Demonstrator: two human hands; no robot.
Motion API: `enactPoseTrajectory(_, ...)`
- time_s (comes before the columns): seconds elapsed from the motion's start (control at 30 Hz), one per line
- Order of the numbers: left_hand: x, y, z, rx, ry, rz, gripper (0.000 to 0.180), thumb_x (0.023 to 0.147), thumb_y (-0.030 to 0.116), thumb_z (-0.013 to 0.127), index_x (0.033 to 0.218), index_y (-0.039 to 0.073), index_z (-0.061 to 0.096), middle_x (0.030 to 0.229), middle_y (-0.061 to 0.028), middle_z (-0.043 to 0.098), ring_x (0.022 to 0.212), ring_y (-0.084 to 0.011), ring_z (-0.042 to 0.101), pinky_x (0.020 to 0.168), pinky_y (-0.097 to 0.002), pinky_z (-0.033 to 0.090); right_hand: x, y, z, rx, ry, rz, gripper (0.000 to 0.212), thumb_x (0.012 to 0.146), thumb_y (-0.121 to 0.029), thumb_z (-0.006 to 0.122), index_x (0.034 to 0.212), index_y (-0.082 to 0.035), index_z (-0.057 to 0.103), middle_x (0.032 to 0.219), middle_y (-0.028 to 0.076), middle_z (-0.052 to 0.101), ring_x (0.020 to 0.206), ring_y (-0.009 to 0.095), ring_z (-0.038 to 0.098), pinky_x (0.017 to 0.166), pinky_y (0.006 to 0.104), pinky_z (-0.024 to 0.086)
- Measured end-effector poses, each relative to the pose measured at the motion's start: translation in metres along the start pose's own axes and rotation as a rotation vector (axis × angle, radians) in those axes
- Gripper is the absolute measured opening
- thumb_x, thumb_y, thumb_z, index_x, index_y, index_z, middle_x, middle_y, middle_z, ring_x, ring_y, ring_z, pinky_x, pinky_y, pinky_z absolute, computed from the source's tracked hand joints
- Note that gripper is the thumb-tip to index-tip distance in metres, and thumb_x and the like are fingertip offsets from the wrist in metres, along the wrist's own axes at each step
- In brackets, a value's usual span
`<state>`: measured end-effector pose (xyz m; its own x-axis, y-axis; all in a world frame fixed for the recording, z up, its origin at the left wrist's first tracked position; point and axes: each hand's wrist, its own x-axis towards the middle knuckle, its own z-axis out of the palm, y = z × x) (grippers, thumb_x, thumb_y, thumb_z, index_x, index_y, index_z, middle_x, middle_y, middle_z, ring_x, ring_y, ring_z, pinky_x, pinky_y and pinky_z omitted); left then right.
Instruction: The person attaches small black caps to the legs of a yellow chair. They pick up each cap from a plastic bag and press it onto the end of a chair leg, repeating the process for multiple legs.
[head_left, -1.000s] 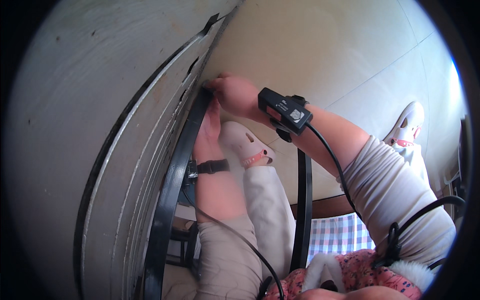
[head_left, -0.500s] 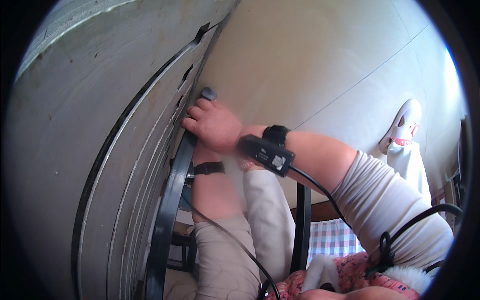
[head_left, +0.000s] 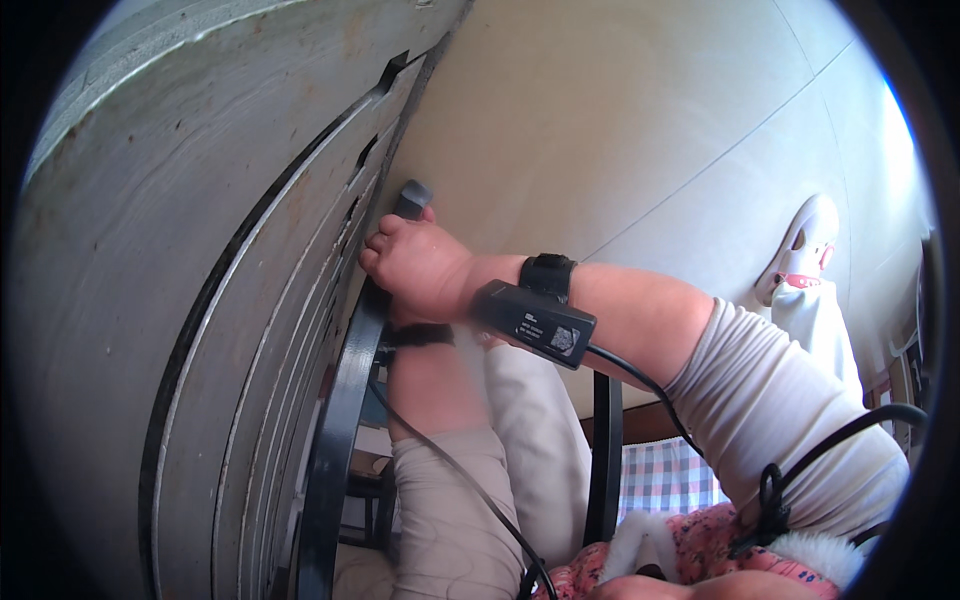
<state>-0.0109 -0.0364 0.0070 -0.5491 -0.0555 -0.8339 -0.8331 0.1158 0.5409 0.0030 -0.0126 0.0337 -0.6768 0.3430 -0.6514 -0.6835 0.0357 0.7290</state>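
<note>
My right hand (head_left: 415, 262) is closed around the upper part of a black bar (head_left: 345, 430), with its fingers curled over the side facing the grey panels. Just past the fingers, the bar's grey end (head_left: 412, 196) sticks out. My left forearm (head_left: 435, 390) comes up from the lower edge along the bar. The left hand lies mostly under my right hand and wrist, so its fingers are hidden. A black strap with a small black box (head_left: 535, 322) sits on my right wrist, and another black strap (head_left: 420, 335) is on the left one.
Tall grey panels with slots and ridged edges (head_left: 250, 270) fill the left side, close to the bar. Pale tiled floor (head_left: 600, 120) spreads beyond. A second black bar (head_left: 604, 450) stands by my leg. Cables (head_left: 660, 395) trail from both wrists. A checked cloth (head_left: 665, 475) is lower right.
My right hand has shifted slightly down toward me along the bar, uncovering more of its grey end. The bar and the left forearm have hardly moved.
</note>
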Motion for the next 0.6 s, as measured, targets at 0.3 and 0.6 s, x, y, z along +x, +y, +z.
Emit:
enactPoseTrajectory(0.3, 0.001, 0.0, 0.001, 0.019, 0.02, 0.007, 0.029, 0.094, 0.018, 0.052, 0.118, 0.002, 0.056, 0.116, -0.0115, 0.06, 0.105, -0.0196, 0.059, 0.092, -0.0296, 0.049, -0.001, -0.033, -0.014, -0.258, 0.187, -0.048, 0.019, 0.091, -0.027, 0.055, 0.09, -0.012, 0.067, 0.084, 0.005, 0.07, 0.079, 0.017, 0.064, 0.08, 0.034, 0.049)
enactPoseTrajectory(0.6, 0.002, 0.001, 0.002, 0.037, 0.024, 0.019, 0.029, 0.094, 0.018, 0.052, 0.118, 0.002, 0.056, 0.116, -0.0115, 0.06, 0.106, -0.0194, 0.059, 0.092, -0.0295, 0.048, -0.007, -0.026, 0.013, -0.285, 0.104, 0.075, 0.031, 0.092, -0.034, 0.05, 0.08, -0.01, 0.066, 0.076, 0.004, 0.065, 0.078, 0.02, 0.06, 0.08, 0.0371, 0.046)
